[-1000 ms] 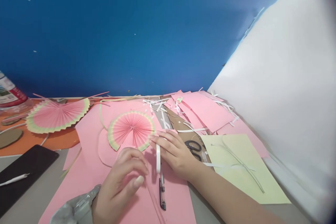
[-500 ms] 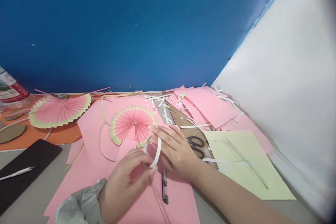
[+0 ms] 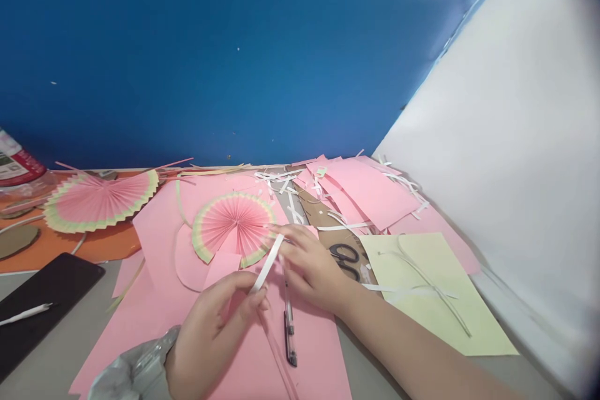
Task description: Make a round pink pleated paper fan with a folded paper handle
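Observation:
A narrow white paper strip [image 3: 268,264] stretches slantwise between my two hands. My left hand [image 3: 220,315] pinches its lower end between thumb and fingers. My right hand [image 3: 312,269] is closed at the upper end, its fingertips partly hiding that end. Just beyond lies a round pleated paper fan [image 3: 237,219], pink with a yellow-green rim, flat on pink paper [image 3: 159,287]. A clear pen with a black cap [image 3: 290,331] rests below my right hand. A thin pink strip [image 3: 276,350] runs downward from under my left hand.
Black-handled scissors [image 3: 347,254] lie right of my right hand, beside a pale green sheet [image 3: 450,319]. White paper scraps [image 3: 285,182] and pink sheets [image 3: 370,187] cover the back. On the left are another pleated fan [image 3: 103,200], a black phone-like slab [image 3: 56,300] and a bottle [image 3: 19,162].
The white strip was bowed in a loop between my hands and is now straight. The whole scene has shifted slightly left in view.

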A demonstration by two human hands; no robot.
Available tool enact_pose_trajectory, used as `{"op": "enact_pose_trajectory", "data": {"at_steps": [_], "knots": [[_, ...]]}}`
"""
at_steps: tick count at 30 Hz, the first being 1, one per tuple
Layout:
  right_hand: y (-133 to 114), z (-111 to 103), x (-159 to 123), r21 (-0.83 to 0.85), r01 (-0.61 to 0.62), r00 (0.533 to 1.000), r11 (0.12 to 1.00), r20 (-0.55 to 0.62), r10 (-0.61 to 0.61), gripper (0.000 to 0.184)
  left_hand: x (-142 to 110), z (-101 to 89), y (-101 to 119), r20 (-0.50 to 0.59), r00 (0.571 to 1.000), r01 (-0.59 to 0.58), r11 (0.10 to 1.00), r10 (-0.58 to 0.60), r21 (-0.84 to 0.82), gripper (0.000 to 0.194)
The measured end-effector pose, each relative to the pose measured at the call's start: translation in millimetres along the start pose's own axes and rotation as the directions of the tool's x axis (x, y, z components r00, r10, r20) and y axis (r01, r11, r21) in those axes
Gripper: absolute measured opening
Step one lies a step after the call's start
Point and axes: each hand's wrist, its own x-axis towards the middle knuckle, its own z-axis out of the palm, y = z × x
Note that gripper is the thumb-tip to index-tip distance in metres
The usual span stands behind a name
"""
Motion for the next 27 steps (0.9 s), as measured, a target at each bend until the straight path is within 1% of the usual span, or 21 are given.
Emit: {"op": "enact_pose_trajectory", "data": {"at_steps": [3, 6, 8, 10, 11, 13, 14, 17, 20, 23, 25, 27], "knots": [[-3.1, 1.6, 2.4, 0.028, 0.066, 0.996, 0.997, 0.062, -0.067, 0.036, -2.3, -0.2, -0.2, -0.056, 0.997, -0.055, 0.998, 0.054, -0.021, 0.015], [-3.4, 2.7, 2.9, 0.024, 0.091, 0.993, 0.996, 0.069, -0.093, 0.038, -2.2, 0.3, 0.2, -0.017, 0.988, -0.156, 0.987, 0.156, 0.038, 0.016], [-2.7, 2.2, 2.0, 0.0, 0.096, 0.995, 0.995, 0.041, -0.096, 0.039, -1.1, 0.4, 0.5, 0.032, 0.984, -0.176, 0.981, 0.174, 0.081, 0.015], [-2.8, 0.8, 0.4, -0.035, 0.103, 0.995, 0.994, 0.003, -0.103, 0.041, 0.2, -0.4, 0.9, 0.083, 0.987, -0.144, 0.986, 0.137, 0.082, 0.012], [-3.3, 0.0, -0.4, -0.054, 0.11, 0.994, 0.992, -0.014, -0.111, 0.041, 0.7, -1.2, 1.1, 0.109, 0.986, -0.13, 0.989, 0.122, 0.065, 0.015], [-5.4, -1.4, -2.0, -0.091, 0.132, 0.99, 0.987, -0.041, -0.137, 0.041, 1.4, -3.3, 1.6, 0.154, 0.979, -0.14, 0.99, 0.137, 0.012, 0.023], [-6.6, -1.9, -2.6, -0.106, 0.148, 0.987, 0.983, -0.049, -0.153, 0.04, 1.6, -4.3, 1.9, 0.165, 0.974, -0.156, 0.988, 0.155, -0.008, 0.023], [-8.4, -2.4, -3.6, -0.134, 0.183, 0.98, 0.974, -0.06, -0.192, 0.035, 1.1, -4.8, 2.5, 0.147, 0.977, -0.156, 0.988, 0.156, -0.012, 0.019], [-6.7, -2.0, -4.4, -0.138, 0.197, 0.976, 0.971, -0.068, -0.207, 0.036, -0.7, -1.9, 1.8, 0.119, 0.985, -0.128, 0.992, 0.128, -0.015, 0.015], [-5.2, -2.0, -5.3, -0.118, 0.236, 0.968, 0.965, -0.057, -0.244, 0.036, -3.1, 0.8, 0.2, 0.111, 0.99, -0.078, 0.994, 0.085, -0.071, 0.015], [-5.7, -2.6, -5.4, -0.067, 0.258, 0.964, 0.964, -0.044, -0.261, 0.036, -3.8, 1.2, -0.5, 0.117, 0.992, -0.045, 0.994, 0.056, -0.098, 0.016], [-7.0, -3.5, -4.9, 0.001, 0.25, 0.967, 0.968, -0.049, -0.25, 0.039, -3.6, 0.6, -0.4, 0.108, 0.993, -0.039, 0.997, 0.047, -0.074, 0.016]]}}
